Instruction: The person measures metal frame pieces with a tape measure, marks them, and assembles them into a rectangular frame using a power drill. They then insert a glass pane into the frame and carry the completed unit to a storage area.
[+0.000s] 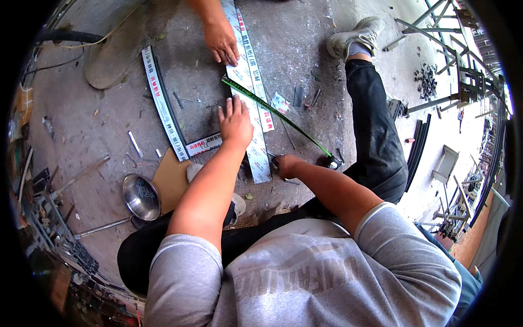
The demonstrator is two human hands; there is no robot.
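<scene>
My left hand [236, 121] lies with fingers stretched out on a long profile strip [258, 158] covered in printed white film. A second film-covered strip [265, 119] lies partly beneath it. Close to the near end of the strip, my right hand [287, 165] is closed, its fingers curled around something small and dark that I cannot make out. A green tape measure blade [275, 111] runs slantwise across the strips to its dark case [331, 161], right of my right hand. Another person's hand [222, 42] rests on the strip's far part.
Left of me, a film-covered corner frame [163, 106] lies on the concrete floor, by a piece of cardboard [170, 177] and a metal bowl [141, 195] with small pieces inside. Metal stands [463, 65] and a pile of small black parts [426, 80] are at the right.
</scene>
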